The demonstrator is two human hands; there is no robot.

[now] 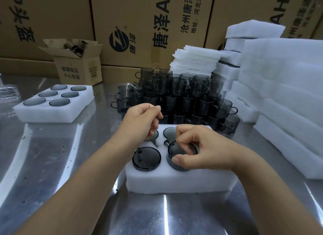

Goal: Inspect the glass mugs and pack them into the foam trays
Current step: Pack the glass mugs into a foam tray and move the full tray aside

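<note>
A white foam tray [174,180] lies in front of me on the steel table, with smoky grey glass mugs upside down in its holes. My right hand [201,147] grips the mug [176,164] in the near right hole, fingers curled over its base. My left hand [141,122] hovers over the far left mug [153,136] with curled fingers; whether it holds anything is unclear. The near left mug [146,158] and the far right mug [170,131] sit seated. Behind the tray stands a pile of loose grey mugs [176,94].
A second foam tray [52,110] filled with several mugs lies at the far left. Stacks of foam trays [288,98] and thin foam sheets [195,61] rise on the right. A small open carton [78,68] and large cartons [139,24] stand behind.
</note>
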